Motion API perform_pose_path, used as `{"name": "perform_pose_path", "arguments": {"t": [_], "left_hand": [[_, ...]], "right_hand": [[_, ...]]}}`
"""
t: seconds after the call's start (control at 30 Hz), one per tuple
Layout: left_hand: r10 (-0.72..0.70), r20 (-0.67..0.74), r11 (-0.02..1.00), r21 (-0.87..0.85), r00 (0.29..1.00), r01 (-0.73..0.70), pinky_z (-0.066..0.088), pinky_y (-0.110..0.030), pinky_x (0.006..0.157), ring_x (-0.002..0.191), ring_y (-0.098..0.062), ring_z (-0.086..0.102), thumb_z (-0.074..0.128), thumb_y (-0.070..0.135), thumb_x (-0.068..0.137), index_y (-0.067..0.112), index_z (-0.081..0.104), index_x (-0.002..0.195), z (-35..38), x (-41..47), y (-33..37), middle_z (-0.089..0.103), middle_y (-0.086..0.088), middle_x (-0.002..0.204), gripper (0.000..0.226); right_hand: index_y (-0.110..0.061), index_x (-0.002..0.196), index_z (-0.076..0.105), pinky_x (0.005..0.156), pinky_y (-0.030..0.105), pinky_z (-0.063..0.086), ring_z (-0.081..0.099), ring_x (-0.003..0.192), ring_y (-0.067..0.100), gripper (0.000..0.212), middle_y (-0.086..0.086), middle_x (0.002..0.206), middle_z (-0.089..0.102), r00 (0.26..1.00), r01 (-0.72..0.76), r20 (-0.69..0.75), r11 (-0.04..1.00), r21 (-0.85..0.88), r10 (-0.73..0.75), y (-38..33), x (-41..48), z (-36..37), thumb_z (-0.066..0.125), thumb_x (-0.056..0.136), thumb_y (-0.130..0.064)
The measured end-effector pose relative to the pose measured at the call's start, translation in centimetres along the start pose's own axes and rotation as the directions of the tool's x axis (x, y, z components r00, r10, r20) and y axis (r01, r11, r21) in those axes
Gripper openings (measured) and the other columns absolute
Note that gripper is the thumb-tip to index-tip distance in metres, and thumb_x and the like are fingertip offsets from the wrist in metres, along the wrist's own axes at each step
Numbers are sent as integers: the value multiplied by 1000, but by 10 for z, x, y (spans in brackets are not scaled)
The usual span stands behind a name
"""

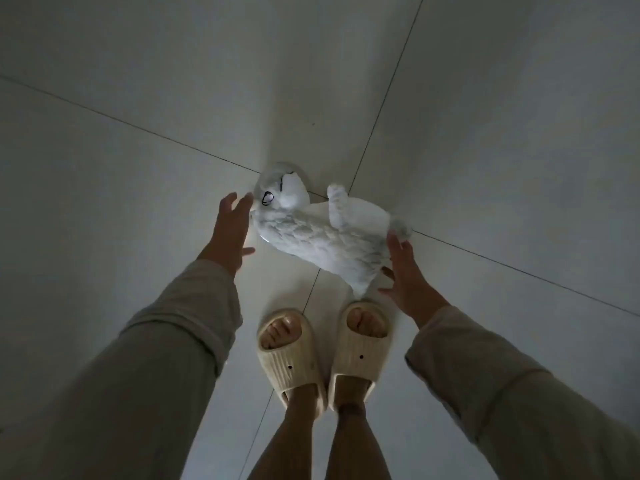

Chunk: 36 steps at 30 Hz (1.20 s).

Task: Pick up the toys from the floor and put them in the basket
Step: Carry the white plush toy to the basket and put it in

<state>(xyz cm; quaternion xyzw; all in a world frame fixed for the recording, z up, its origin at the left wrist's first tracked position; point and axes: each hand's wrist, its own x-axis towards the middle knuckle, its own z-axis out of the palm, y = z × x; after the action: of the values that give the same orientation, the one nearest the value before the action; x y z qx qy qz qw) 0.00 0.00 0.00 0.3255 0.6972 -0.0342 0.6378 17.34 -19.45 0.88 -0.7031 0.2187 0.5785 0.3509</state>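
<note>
Toy: white and grey plush animal point(322, 233), centre of frame, lying diagonally on the floor, head toward upper left, rear toward lower right; one paw sticks up near the middle.
Floor: pale tiles point(138, 133) with thin dark grout lines that cross under the plush.
Your left hand: left hand point(232, 233) at centre left, fingers spread and loose, gripping nothing; fingertips right at the plush's head, can't tell if they touch.
Your right hand: right hand point(408, 275) at centre right, fingers splayed, nothing clasped; tips at the plush's rear and tail end, contact looks likely but unclear.
Sleeves: light beige sleeves point(166, 341) run in from both lower corners.
Feet: you're in cream ribbed slippers point(291, 355), lower centre, toes pointing at the plush; right slipper toe just below the plush's lower tip.
Light: dim, details soft.
</note>
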Motion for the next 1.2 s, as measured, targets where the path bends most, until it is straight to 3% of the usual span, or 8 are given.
{"name": "perform_pose_path", "arguments": {"t": [0.1, 0.23, 0.33, 0.43, 0.53, 0.77, 0.87, 1.2], "left_hand": [[-5, 23, 999, 32, 1000, 4, 41, -50, 93, 126, -26, 41, 41, 55, 89, 34, 39, 131, 10, 21, -1, 38, 2, 146, 47], [-39, -1, 999, 29, 999, 39, 43, -48, 95, 113, -25, 52, 50, 46, 86, 20, 49, 114, 20, 32, -3, 54, -3, 129, 38], [-42, -28, 999, 20, 999, 42, 48, -38, 83, 93, -22, 56, 55, 37, 85, 21, 48, 103, 12, 4, -6, 58, -4, 106, 25], [-20, 40, 1000, 12, 999, 19, 48, -30, 68, 79, -19, 58, 55, 31, 88, 22, 52, 86, -4, -53, -8, 57, -2, 87, 10], [-32, 69, 999, 39, 997, 30, 48, -33, 74, 78, -24, 59, 52, 24, 90, 23, 53, 76, -25, -123, -5, 58, -6, 85, 14], [-118, 103, 991, 75, 988, 110, 48, -41, 86, 90, -32, 61, 51, 18, 91, 14, 54, 88, -68, -320, 13, 62, -16, 96, 7], [-151, 86, 986, 89, 985, 144, 49, -35, 76, 79, -29, 60, 52, 17, 91, 14, 54, 86, -80, -398, 33, 61, -15, 90, 7], [52, 83, 998, -41, 995, -49, 50, -26, 58, 45, -11, 64, 53, 17, 90, 21, 56, 72, -104, -581, 113, 66, 3, 51, 19]], "right_hand": [[-37, 147, 15, 104, 61, 39, 39, 136, 32, 67, 4, 154, 30, 986, 101, 117, 988, 117, -115, 3, 19, 5, 40, 89, -55], [-24, 147, 23, 108, 59, 36, 44, 133, 34, 57, 13, 148, 40, 974, 163, 116, 959, 233, -194, -1, 24, 5, 43, 95, -37], [-22, 145, 29, 110, 55, 36, 45, 132, 32, 52, 13, 146, 44, 974, 181, 103, 967, 179, -202, -9, 0, -7, 43, 96, -33], [-34, 142, 34, 106, 58, 39, 45, 131, 29, 51, 5, 145, 45, 985, 148, 83, 987, 57, -152, -16, -48, -23, 43, 93, -45], [-31, 143, 34, 105, 56, 40, 45, 130, 29, 57, 5, 144, 46, 992, 112, 55, 993, -35, -110, -22, -115, -37, 45, 90, -50], [-18, 137, 42, 104, 53, 42, 52, 116, 27, 57, 8, 132, 52, 996, 89, 33, 985, -147, -85, -20, -302, -79, 48, 88, -47], [-15, 131, 45, 104, 51, 41, 50, 108, 25, 50, 6, 119, 52, 995, 93, -11, 978, -189, -97, -30, -380, -96, 51, 89, -43], [-25, 112, 47, 81, 43, 48, 50, 104, 27, 21, 5, 113, 51, 953, 304, 48, 934, -187, -301, -93, -565, -145, 47, 94, -36]]}}
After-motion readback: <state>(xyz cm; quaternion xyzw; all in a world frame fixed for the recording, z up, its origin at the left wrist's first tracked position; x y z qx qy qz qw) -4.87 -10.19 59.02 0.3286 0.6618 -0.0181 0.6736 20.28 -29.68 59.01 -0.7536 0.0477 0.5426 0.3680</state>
